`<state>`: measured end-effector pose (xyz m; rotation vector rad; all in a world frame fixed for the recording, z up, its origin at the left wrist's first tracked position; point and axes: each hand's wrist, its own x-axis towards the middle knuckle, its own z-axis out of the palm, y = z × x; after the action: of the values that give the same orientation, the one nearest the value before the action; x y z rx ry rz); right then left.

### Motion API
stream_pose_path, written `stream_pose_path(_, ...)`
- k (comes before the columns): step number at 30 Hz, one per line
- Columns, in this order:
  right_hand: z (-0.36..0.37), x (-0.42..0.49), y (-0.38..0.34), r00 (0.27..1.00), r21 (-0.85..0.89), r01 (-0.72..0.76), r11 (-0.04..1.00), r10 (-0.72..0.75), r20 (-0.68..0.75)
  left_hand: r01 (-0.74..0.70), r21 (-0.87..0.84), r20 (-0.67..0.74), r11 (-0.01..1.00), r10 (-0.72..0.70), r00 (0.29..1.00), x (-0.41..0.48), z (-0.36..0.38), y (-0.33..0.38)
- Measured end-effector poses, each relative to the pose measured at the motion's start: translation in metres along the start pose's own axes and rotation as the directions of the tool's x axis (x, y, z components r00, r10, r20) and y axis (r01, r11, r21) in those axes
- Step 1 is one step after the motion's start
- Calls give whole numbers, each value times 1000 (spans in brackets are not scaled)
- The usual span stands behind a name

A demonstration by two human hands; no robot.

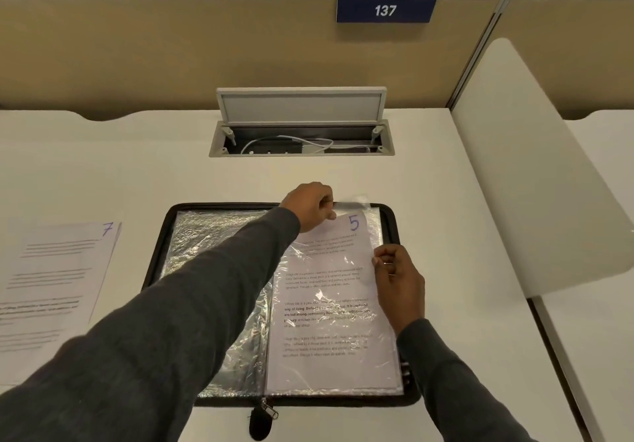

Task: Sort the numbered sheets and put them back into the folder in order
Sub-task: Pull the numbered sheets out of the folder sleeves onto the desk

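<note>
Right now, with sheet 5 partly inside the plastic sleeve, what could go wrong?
1. The top of sheet 5 is not yet under the plastic sleeve. If the right hand pushes its edge, the corner may catch and crease.
2. The left hand pinches only the sleeve's thin, wrinkled lip, which could slip or tear.
3. Sheet 7 lies face up at the left. Taking it next without checking for 6 would break the order.

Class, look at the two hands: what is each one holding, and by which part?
The left hand pinches the clear sleeve by its top edge. The right hand pinches sheet 5 by its right edge, near the top.
</note>
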<state>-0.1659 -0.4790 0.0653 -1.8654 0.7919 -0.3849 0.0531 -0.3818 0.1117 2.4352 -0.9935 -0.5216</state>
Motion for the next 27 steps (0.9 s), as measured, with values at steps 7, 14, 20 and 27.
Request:
stream_pose_path(7, 1, 14, -2, 1000, 71, -23, 997, 22, 16, 16, 2, 12, 1000, -16, 1000, 8, 5, 0)
stream_pose_path(14, 2, 15, -3, 999, 101, -35, 994, 34, 11, 40, 22, 23, 999, -40, 999, 14, 2, -1)
stream_pose_path(20, 4, 23, -6, 997, 82, -70, 994, 67, 43, 32, -6, 66, 999, -31, 997, 14, 1, -6)
stream_pose_path(27, 7, 27, -2, 996, 56, -80, 995, 78, 41, 29, -110, -46, 994, -34, 998, 5, 2, -15)
